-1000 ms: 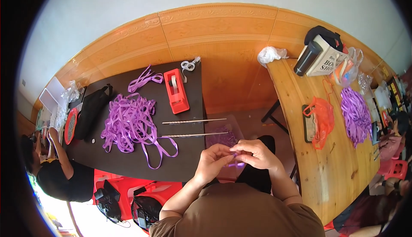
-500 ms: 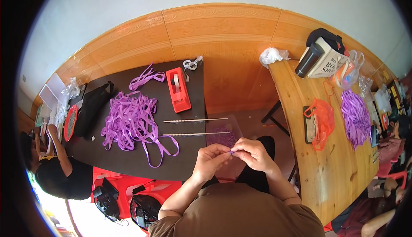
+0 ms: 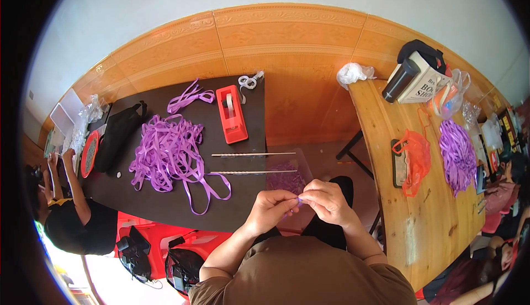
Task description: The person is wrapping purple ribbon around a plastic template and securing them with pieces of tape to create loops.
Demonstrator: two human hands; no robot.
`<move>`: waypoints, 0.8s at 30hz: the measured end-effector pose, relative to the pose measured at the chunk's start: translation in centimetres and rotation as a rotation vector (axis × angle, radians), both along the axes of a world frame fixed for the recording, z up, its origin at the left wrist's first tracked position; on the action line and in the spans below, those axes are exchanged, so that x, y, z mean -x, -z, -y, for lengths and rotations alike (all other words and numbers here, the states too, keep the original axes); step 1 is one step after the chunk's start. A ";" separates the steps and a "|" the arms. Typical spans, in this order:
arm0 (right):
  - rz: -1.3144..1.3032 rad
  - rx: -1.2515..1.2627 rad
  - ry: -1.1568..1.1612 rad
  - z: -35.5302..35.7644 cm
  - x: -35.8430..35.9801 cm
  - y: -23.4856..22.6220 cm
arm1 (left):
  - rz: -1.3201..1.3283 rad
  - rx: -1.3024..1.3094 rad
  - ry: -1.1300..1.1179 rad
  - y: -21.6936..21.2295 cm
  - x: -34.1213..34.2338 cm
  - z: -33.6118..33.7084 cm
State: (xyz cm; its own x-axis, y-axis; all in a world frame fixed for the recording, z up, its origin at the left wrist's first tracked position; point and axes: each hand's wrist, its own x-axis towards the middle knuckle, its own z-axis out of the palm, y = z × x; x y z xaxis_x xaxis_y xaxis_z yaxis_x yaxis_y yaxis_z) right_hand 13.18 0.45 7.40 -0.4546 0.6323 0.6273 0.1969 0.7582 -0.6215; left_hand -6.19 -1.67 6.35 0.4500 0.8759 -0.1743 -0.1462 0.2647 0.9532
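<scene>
Head view, lower centre: left hand (image 3: 271, 208) and right hand (image 3: 329, 201) meet, fingertips pinching a small purple ribbon piece (image 3: 300, 199); its axis cannot be told.

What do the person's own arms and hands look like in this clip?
Both forearms come up from the lower edge, bare from above the elbow down. The left hand and right hand wear no gloves; no rings, watch or wristbands show. Short sleeves of an olive-brown shirt cover the upper arms and shoulders. No cables or markings show.
</scene>
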 end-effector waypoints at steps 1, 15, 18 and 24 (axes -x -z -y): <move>0.002 -0.005 0.001 0.0 0.1 0.0 | -0.054 -0.186 -0.060 0.0 -0.2 0.1; 0.008 0.175 0.108 0.0 -0.3 0.3 | -0.365 -0.778 -0.322 -0.2 -1.3 0.5; 0.121 -0.060 0.266 -0.3 -0.9 1.1 | -0.252 -0.413 -0.254 0.3 -1.3 0.9; 0.076 -0.295 0.426 -1.7 -1.0 2.3 | 0.152 0.122 -0.262 1.6 -2.4 1.8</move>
State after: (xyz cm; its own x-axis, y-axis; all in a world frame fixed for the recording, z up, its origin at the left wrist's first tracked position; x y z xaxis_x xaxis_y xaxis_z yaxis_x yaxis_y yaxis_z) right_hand 14.18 2.14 5.07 -0.2467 0.5724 0.7820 0.5624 0.7417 -0.3655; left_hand -3.84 -3.48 4.71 0.2412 0.9421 -0.2329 -0.3627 0.3102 0.8788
